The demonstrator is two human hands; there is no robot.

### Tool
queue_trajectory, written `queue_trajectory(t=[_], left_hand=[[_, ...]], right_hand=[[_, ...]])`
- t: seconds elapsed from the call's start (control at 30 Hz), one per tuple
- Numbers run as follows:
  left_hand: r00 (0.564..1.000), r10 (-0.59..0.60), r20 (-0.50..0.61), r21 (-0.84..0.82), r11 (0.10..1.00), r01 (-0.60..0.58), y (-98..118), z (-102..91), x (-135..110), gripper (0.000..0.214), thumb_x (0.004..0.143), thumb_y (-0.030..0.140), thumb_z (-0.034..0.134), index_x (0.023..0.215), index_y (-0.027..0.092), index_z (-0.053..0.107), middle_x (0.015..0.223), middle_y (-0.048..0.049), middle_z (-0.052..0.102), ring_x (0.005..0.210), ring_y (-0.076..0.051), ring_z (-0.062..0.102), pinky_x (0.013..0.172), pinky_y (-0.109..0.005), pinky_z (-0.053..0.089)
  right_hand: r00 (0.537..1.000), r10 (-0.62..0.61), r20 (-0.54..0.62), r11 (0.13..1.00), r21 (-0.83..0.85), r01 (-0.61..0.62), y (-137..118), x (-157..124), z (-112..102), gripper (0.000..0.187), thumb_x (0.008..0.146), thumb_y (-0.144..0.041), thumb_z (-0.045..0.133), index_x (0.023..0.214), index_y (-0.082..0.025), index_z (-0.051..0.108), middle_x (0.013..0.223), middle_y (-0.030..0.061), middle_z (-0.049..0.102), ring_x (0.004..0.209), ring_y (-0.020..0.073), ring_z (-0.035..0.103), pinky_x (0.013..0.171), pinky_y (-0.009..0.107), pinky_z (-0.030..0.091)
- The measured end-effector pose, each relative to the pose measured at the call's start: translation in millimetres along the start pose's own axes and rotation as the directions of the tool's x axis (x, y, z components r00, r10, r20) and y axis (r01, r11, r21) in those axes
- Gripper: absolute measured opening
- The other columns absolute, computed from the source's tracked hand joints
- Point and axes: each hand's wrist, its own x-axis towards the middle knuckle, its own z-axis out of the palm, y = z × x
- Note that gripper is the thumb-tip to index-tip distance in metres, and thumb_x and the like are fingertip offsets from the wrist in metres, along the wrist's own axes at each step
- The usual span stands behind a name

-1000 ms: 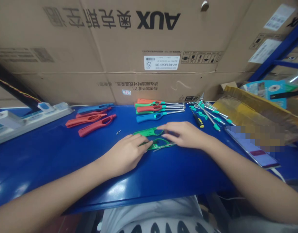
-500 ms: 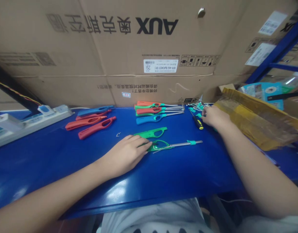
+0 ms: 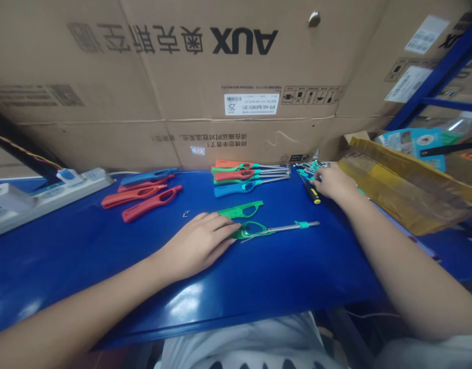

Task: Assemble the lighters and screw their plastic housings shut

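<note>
My left hand (image 3: pixel 199 245) lies over the handle of an opened green gas lighter (image 3: pixel 254 230), its fingers curled on it. A thin wire and a metal tube (image 3: pixel 285 228) with a teal piece near its tip extend to the right from that handle. Just behind lies a loose green handle half (image 3: pixel 243 210), partly covered by my fingers. At the back right, my right hand (image 3: pixel 333 180) reaches into a heap of small teal and metal parts (image 3: pixel 309 168). Its fingers are bent together; what they pinch is hidden. Beside them is a black and yellow screwdriver (image 3: pixel 313 193).
Several lighters with metal tubes (image 3: pixel 236 176) lie at the back middle. Red and blue handle pieces (image 3: pixel 151 201) are at the left, near a white power strip (image 3: pixel 62 192). A taped cardboard box (image 3: pixel 408 189) stands at the right. Large cardboard (image 3: pixel 182 102) backs the blue table (image 3: pixel 259 287).
My right hand has shifted slightly left and towards the back within the heap of small parts. My left hand stays on the green lighter. The whole view has moved a little.
</note>
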Motion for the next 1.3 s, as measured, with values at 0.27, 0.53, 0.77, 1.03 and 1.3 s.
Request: queue_trajectory(t=[0.27,0.53,0.77,1.03,1.3], left_hand=[[1.000,-0.027,0.016,-0.073,0.997,0.028,1.4,3.1,1.3,0.035,0.106,0.033,0.044,0.136,0.023,0.059,0.128,-0.0081,0.067,0.116,-0.024,0.062,0.094,-0.040,0.048],[0.998,-0.067,0.012,-0.162,0.984,0.068,-1.7,9.2,2.9,0.032,0.104,0.031,0.050,0.134,0.024,0.059,0.125,-0.0081,0.065,0.114,-0.023,0.060,0.095,-0.039,0.045],[0.994,-0.114,0.000,-0.140,0.984,0.112,3.2,6.5,1.7,0.030,0.103,0.028,0.052,0.131,0.025,0.059,0.121,-0.0070,0.065,0.108,-0.024,0.058,0.092,-0.041,0.040],[0.994,-0.106,0.018,-0.139,0.985,0.107,2.8,5.3,1.7,0.031,0.103,0.029,0.050,0.133,0.025,0.058,0.121,-0.0073,0.064,0.107,-0.024,0.057,0.090,-0.040,0.040],[0.994,-0.107,0.031,-0.129,0.985,0.110,3.9,4.0,1.1,0.031,0.103,0.029,0.049,0.133,0.025,0.059,0.121,-0.0076,0.063,0.106,-0.025,0.056,0.091,-0.041,0.041]], right_hand=[[0.961,-0.247,0.125,0.944,0.255,0.209,-36.9,-19.0,-17.6,0.019,0.095,-0.031,0.047,0.093,-0.020,0.062,0.089,0.0069,0.067,0.079,0.0209,0.062,0.074,0.030,0.048],[0.749,-0.586,0.309,0.804,0.333,0.492,-53.4,-47.2,-11.7,0.033,0.096,-0.050,0.044,0.086,-0.020,0.054,0.101,0.0085,0.058,0.078,0.0193,0.057,0.076,0.035,0.045],[0.794,-0.572,0.206,0.803,0.340,0.489,-51.6,-40.0,-6.6,0.038,0.096,-0.057,0.048,0.090,-0.020,0.055,0.094,0.0080,0.061,0.085,0.0217,0.057,0.076,0.034,0.043],[0.728,-0.674,0.127,0.719,0.339,0.606,-62.2,-40.9,3.9,0.033,0.104,-0.039,0.031,0.090,-0.020,0.054,0.096,0.0081,0.060,0.087,0.0211,0.058,0.080,0.034,0.043],[0.786,-0.617,0.046,0.743,0.365,0.562,-60.3,-41.2,-1.8,0.032,0.104,-0.041,0.032,0.103,-0.020,0.055,0.105,0.0098,0.063,0.094,0.0242,0.059,0.083,0.037,0.043]])
